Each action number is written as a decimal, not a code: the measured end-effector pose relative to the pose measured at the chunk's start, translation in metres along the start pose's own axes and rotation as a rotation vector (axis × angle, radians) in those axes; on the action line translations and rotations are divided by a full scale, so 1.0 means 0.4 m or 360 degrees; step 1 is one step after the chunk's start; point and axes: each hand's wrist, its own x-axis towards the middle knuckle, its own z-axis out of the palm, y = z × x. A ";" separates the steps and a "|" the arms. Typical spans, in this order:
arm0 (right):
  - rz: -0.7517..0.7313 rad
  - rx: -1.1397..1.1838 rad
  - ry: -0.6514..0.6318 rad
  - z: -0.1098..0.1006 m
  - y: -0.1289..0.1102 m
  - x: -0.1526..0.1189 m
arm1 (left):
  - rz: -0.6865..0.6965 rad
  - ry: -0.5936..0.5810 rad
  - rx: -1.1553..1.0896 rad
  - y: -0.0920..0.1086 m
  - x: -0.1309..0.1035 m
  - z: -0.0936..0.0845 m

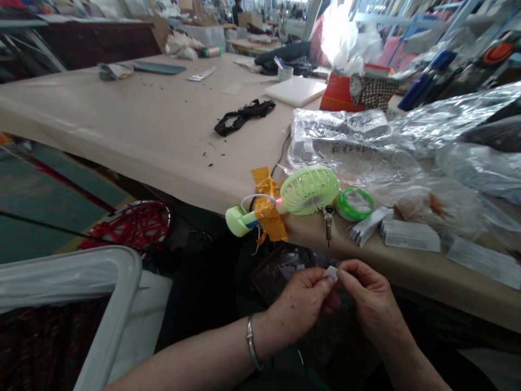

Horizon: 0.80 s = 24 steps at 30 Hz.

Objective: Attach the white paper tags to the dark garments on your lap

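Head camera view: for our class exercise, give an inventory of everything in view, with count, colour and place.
Cloth-like covered worktable: 1, beige-brown, across the middle
Small flat piece: 1, white, pinched at lower centre
Round-headed plastic fan: 1, light green, table's near edge
Adhesive tape: several strips, amber, around fan handle
Round plastic tub: 1, green-rimmed, right of fan
Printed slips: three groups, white, near edge, right
Plastic bags: several, clear, right side
Tangled strip: 1, black, mid-table
Flat slab: 1, white, far side
Large bin: 1, white, lower left
Background items: too blurred to count
Bracelet: 1, silver, left wrist
Left hand: 1, bare, lower centre
Right hand: 1, bare, lower right of centre
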 end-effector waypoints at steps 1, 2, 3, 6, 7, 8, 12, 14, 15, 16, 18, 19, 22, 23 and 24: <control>-0.0015 -0.0032 -0.0010 0.002 -0.006 0.003 | 0.0060 0.0040 0.0070 0.002 0.002 -0.005; -0.0036 -0.0072 -0.0019 0.004 -0.012 0.006 | 0.0121 0.0085 0.0144 0.006 0.003 -0.010; -0.0064 -0.0119 -0.0016 0.006 -0.017 0.009 | 0.0178 0.0129 0.0218 0.011 0.004 -0.016; -0.0142 -0.0271 0.0018 0.011 -0.028 0.017 | 0.0287 0.0236 0.0393 0.035 0.006 -0.032; -0.0164 -0.0313 0.0031 0.013 -0.030 0.020 | 0.0321 0.0267 0.0446 0.044 0.007 -0.036; -0.0186 -0.0354 0.0038 0.016 -0.033 0.022 | 0.0358 0.0295 0.0495 0.052 0.008 -0.040; -0.0321 -0.0513 0.0046 0.024 -0.041 0.029 | 0.0488 0.0356 0.0688 0.072 0.016 -0.051; -0.0391 -0.0588 0.0053 0.026 -0.045 0.032 | 0.0534 0.0367 0.0763 0.076 0.020 -0.055; -0.0427 -0.0622 0.0061 0.027 -0.047 0.034 | 0.0557 0.0366 0.0797 0.077 0.021 -0.056; -0.0464 -0.0657 0.0071 0.028 -0.049 0.035 | 0.0583 0.0365 0.0828 0.079 0.022 -0.057; -0.0541 -0.0721 0.0093 0.029 -0.052 0.039 | 0.0632 0.0360 0.0892 0.083 0.024 -0.059; -0.0581 -0.0747 0.0102 0.029 -0.053 0.040 | 0.0653 0.0362 0.0923 0.086 0.025 -0.059; -0.0692 -0.0809 0.0105 0.028 -0.054 0.045 | 0.0697 0.0386 0.0984 0.092 0.028 -0.059; -0.0718 -0.0823 0.0107 0.028 -0.054 0.046 | 0.0704 0.0399 0.0994 0.092 0.029 -0.059; -0.0737 -0.0835 0.0111 0.027 -0.054 0.047 | 0.0706 0.0407 0.0999 0.092 0.030 -0.059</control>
